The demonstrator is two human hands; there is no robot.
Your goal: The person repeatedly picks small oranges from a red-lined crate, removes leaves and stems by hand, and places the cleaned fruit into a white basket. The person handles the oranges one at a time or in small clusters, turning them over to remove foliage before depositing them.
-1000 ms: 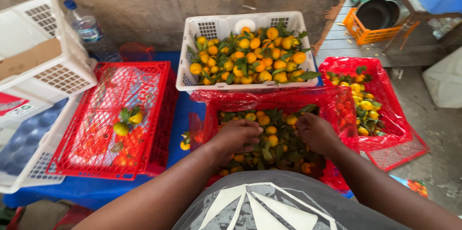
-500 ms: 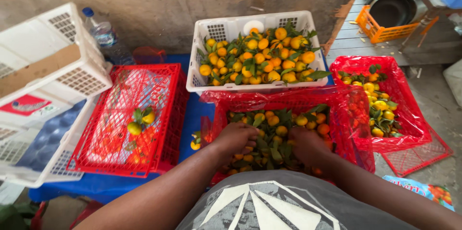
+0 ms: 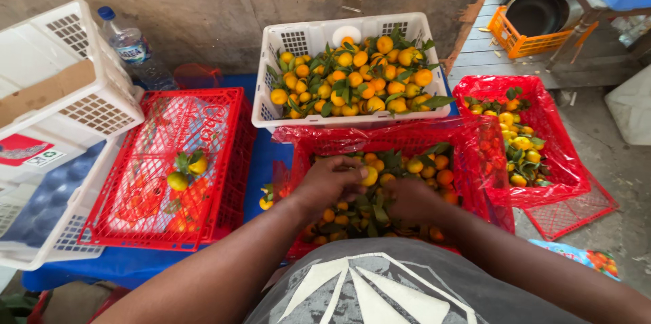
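Both hands were down in the red crate [image 3: 400,135] lined with red plastic that stood directly in front of the person, filled with small orange and yellow tangerines [image 3: 441,176] and green leaves. The left hand [image 3: 330,185] lay on top of the fruit with its fingers curled around one yellow tangerine [image 3: 369,175], pinching it at the fingertips. The right hand [image 3: 407,200] rested just beside it, fingers bent down into the leaves and fruit; whether it actually gripped anything could not be told, since the fingertips were buried among the leaves.

Behind that crate, touching its far edge, stood a white slotted crate [image 3: 308,39] heaped with more leafy tangerines. To the right, on the ground, sat another red-lined crate [image 3: 556,154] holding a smaller pile of the same fruit. To the left, on the blue table [image 3: 268,154], lay a red lattice crate [image 3: 169,168] with two yellow-green fruits with leaves [image 3: 188,171] resting on top of it. A loose tangerine [image 3: 265,202] sat on the table between the red lattice crate and the crate being worked in. Further left were stacked white crates [image 3: 74,87], one carrying a strip of cardboard, and a clear plastic water bottle with a blue cap [image 3: 132,49] stood against the concrete wall. At the upper right an orange basket [image 3: 525,39] held a dark pan
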